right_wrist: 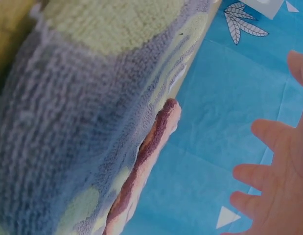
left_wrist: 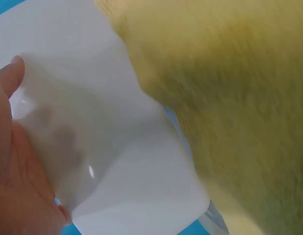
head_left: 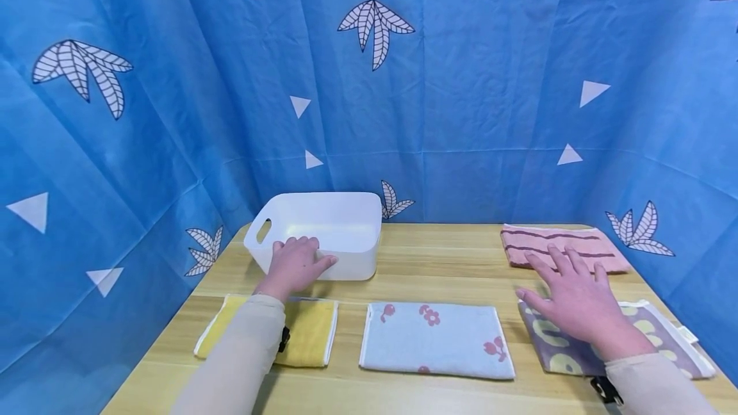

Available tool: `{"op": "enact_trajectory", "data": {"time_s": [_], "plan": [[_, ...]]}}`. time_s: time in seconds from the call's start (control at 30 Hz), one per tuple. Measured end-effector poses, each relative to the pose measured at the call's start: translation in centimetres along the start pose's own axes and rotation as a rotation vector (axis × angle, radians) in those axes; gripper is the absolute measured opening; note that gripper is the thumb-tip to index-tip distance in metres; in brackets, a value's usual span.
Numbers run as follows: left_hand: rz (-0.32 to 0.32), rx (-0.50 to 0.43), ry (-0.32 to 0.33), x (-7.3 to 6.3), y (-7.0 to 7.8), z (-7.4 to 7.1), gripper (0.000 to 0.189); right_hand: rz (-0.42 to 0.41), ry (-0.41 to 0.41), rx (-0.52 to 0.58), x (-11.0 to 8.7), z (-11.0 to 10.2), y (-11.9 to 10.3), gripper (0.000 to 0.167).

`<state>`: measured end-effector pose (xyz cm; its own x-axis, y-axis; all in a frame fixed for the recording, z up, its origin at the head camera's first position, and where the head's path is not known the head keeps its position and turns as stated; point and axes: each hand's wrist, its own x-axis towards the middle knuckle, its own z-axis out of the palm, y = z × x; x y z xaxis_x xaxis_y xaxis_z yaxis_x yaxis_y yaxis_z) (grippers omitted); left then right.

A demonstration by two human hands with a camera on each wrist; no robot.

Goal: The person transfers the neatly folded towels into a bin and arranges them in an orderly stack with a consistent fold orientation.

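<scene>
The white, rectangular plastic bin lay ahead of your nearer left hand, which gripped its near rim; its long axis ran side to side. Your right hand, fingers spread and holding nothing, was well right of the bin, by the purple patterned folded cloth and pink striped folded cloth. Nearer you than the bin lay the yellow folded cloth, beneath your forearm.

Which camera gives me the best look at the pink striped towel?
The head view: it shows most of the pink towel, stripes included, with the right hand blocking only part. The right wrist view catches just a narrow edge beyond the purple towel. The left wrist view doesn't show it.
</scene>
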<state>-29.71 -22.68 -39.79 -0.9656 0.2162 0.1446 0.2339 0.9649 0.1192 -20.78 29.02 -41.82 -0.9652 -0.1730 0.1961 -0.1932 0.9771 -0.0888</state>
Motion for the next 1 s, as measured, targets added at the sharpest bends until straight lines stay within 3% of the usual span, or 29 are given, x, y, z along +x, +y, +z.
{"op": "enact_trajectory", "data": {"time_s": [1.0], "plan": [[0.009,0.025,0.003,0.9,3.1,1.0,0.049,-0.002,-0.002,0.004,-0.2,0.1,-0.2,0.088]]}}
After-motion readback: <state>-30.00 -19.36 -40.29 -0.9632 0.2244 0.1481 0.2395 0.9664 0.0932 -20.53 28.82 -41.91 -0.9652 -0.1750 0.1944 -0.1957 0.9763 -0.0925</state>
